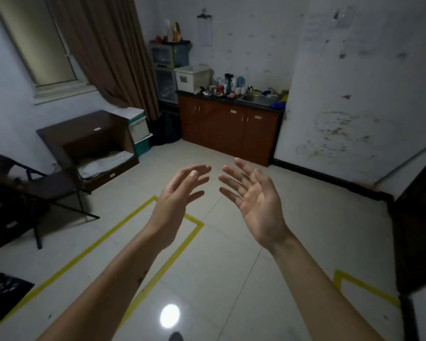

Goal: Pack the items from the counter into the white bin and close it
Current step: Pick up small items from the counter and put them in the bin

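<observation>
Across the room, a white bin (pixel 193 78) with its lid on stands at the left end of a dark counter (pixel 221 99) over brown cabinets. Several bottles, cups and small items (pixel 228 87) crowd the counter beside it. My left hand (pixel 180 193) and my right hand (pixel 253 195) are held out in front of me over the tiled floor, far from the counter. Both palms face each other with fingers spread, and neither holds anything.
A steel sink (pixel 256 99) is set in the counter's right end. A folding chair (pixel 47 188) and a low dark cabinet (pixel 89 141) stand at the left, a dark door or panel (pixel 418 230) at the right. Yellow tape lines (pixel 123 222) mark the floor.
</observation>
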The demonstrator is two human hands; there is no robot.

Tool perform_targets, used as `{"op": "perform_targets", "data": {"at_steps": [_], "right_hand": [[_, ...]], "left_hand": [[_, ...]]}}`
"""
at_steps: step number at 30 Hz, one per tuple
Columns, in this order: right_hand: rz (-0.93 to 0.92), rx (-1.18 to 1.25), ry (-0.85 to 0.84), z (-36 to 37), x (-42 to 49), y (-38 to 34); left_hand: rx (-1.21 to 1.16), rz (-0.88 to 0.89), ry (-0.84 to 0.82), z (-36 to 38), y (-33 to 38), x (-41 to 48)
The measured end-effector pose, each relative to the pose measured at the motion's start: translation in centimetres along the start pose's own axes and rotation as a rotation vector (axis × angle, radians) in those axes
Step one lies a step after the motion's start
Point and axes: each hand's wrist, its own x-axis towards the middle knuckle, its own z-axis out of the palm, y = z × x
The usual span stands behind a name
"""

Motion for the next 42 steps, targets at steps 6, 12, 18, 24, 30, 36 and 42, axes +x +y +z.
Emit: {"op": "perform_targets", "data": {"at_steps": [6, 12, 18, 24, 30, 36, 42], "right_hand": [[0.089, -0.043, 0.021, 0.5, 7.5, 3.3], [0.156, -0.036, 0.06, 1.9, 18.4, 6.6], [0.149, -0.004, 0.092, 4.6, 29.1, 8.5], [0.115, 0.008, 0.079, 5.2, 35.7, 10.3], [0.091, 0.033, 0.096, 3.1, 42.5, 11.5], [0.103, 0.012, 0.109, -1.6, 51.4, 14.2], [0.113, 0.036, 0.094, -7.5, 61.9, 15.6]], "left_hand": [[-0.018, -0.021, 0.001, -4.4, -3.1, 7.0], [-0.085, -0.063, 0.004, -10.3, -6.0, 16.9], [-0.115, -0.06, -0.01, -16.5, -6.8, 26.7], [-0.127, -0.092, -0.041, -19.4, -8.0, 33.0], [-0.172, -0.082, -0.036, -21.0, -9.6, 40.3], [-0.119, -0.088, -0.005, -21.0, -13.7, 49.6], [-0.162, -0.147, 0.041, -20.2, -17.2, 60.1]]}}
